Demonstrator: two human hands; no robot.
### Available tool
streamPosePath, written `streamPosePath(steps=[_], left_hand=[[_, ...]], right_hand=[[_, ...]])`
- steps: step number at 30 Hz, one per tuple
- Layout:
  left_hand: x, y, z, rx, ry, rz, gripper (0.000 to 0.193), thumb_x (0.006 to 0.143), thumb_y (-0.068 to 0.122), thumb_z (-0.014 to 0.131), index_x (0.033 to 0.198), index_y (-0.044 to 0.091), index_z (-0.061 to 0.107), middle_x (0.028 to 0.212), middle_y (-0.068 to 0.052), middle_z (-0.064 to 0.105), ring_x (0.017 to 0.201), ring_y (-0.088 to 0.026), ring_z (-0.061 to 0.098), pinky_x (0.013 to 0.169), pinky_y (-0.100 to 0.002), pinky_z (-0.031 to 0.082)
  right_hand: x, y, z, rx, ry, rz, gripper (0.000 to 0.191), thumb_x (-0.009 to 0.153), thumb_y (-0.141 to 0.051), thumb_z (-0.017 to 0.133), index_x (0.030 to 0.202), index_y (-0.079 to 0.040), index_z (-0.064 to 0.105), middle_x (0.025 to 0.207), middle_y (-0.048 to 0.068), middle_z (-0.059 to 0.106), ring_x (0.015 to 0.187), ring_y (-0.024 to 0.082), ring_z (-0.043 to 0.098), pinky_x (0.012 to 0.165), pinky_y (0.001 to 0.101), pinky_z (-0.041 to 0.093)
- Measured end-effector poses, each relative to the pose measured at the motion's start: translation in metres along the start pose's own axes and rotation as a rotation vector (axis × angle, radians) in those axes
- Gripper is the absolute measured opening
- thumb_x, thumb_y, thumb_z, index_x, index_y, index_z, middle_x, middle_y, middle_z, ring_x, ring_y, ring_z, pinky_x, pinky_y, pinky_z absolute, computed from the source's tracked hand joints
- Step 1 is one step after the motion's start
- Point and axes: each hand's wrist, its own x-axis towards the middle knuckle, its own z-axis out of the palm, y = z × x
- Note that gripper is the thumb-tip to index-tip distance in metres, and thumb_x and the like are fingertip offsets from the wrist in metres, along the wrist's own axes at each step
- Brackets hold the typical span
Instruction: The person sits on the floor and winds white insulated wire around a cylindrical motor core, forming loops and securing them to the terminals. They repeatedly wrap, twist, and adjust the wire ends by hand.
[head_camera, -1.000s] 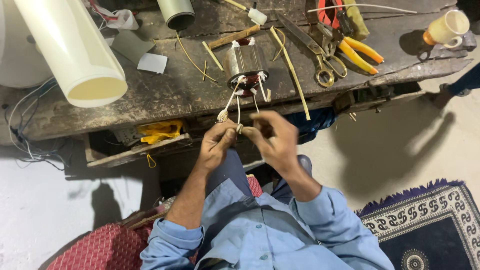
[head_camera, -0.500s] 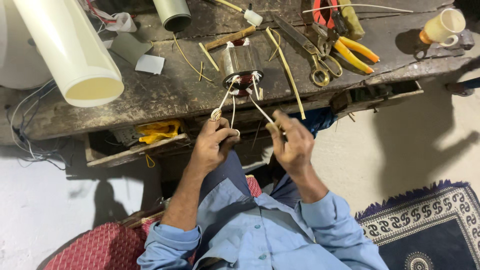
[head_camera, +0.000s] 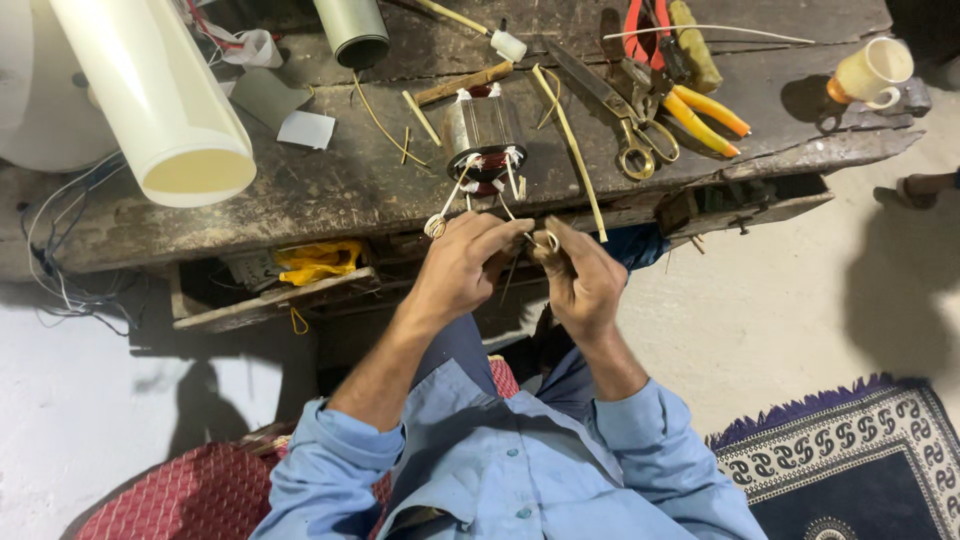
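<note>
At the near edge of the counter (head_camera: 380, 190) sits a motor stator (head_camera: 483, 135), a metal cylinder with copper winding and pale leads hanging from its front. Just below the stator, off the counter's edge, the left hand (head_camera: 462, 268) and right hand (head_camera: 580, 280) meet, each grip pinched together on the thin lead wires (head_camera: 505, 208) that run up to the winding; one looped lead (head_camera: 437, 226) hangs left of the left hand. Right of the stator lie scissors (head_camera: 632, 150), orange-handled pliers (head_camera: 705, 108) and, farther right, a cup (head_camera: 872, 72). Left of the stator a cream-coloured roll (head_camera: 160, 105) juts over the counter.
</note>
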Motion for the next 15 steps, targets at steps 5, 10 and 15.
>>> streamPosePath(steps=[5, 10, 15], left_hand=[[0.006, -0.015, 0.017, 0.216, -0.063, -0.013, 0.025, 0.085, 0.006, 0.075, 0.11, 0.011, 0.07, 0.093, -0.009, 0.065, 0.094, -0.03, 0.065, 0.082, -0.041, 0.051], [0.002, -0.01, 0.018, 0.229, -0.069, -0.043, 0.044, 0.078, 0.01, 0.074, 0.122, 0.007, 0.069, 0.091, -0.01, 0.067, 0.088, -0.031, 0.064, 0.076, -0.043, 0.048], [0.007, -0.006, 0.024, 0.154, 0.016, -0.107, 0.028, 0.088, 0.009, 0.072, 0.115, 0.011, 0.071, 0.094, -0.006, 0.072, 0.089, -0.028, 0.068, 0.076, -0.041, 0.047]], right_hand=[[0.043, -0.002, -0.012, -0.336, -0.363, -0.015, 0.024, 0.098, -0.005, 0.073, 0.121, 0.001, 0.071, 0.082, 0.014, 0.069, 0.067, 0.024, 0.067, 0.06, 0.0347, 0.052], [0.052, 0.005, -0.01, -0.3, -0.426, 0.082, 0.02, 0.1, -0.006, 0.073, 0.119, -0.002, 0.07, 0.081, 0.014, 0.071, 0.066, 0.024, 0.069, 0.058, 0.0346, 0.053], [0.033, 0.004, -0.001, -0.005, -0.099, 0.287, 0.012, 0.1, -0.006, 0.073, 0.108, -0.003, 0.065, 0.087, 0.01, 0.076, 0.073, 0.02, 0.077, 0.06, 0.0273, 0.06]])
